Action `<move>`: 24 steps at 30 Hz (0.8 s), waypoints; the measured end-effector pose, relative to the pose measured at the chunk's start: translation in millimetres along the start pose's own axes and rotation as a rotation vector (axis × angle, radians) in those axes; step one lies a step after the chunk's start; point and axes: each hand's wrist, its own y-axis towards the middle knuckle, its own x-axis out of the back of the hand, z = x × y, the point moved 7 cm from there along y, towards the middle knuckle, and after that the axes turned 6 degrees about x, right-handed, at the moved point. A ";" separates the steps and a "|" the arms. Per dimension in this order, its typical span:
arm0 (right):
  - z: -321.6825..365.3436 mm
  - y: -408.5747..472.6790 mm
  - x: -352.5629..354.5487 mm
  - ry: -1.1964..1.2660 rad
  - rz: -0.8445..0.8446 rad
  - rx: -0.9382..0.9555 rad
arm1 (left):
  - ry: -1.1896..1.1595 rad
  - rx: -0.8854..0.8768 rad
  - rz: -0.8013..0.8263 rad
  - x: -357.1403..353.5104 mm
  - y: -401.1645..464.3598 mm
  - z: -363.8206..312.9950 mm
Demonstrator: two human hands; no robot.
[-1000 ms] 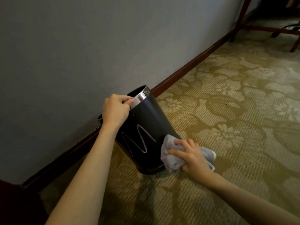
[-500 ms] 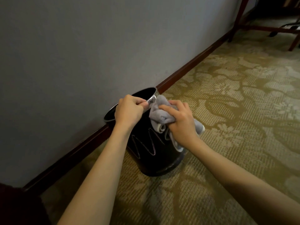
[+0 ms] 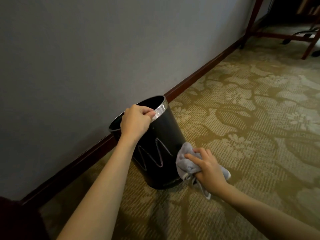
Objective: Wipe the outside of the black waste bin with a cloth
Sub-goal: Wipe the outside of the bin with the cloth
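1. Your left hand [image 3: 134,121] gripped the silver metal rim of the round black waste bin [image 3: 162,135], fingers curled over its edge.
2. The bin stood tilted on the patterned olive carpet [image 3: 242,135], close to the grey wall [image 3: 86,49].
3. Your right hand [image 3: 207,168] clutched the crumpled grey cloth [image 3: 186,160] against the bin's lower right side.

Left hand [image 3: 135,122] grips bin [image 3: 166,135] rim; right hand [image 3: 207,168] presses cloth [image 3: 186,159].
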 end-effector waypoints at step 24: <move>22.9 53.3 31.1 0.140 -0.277 -0.045 | 0.086 -0.087 0.495 33.1 -18.6 53.5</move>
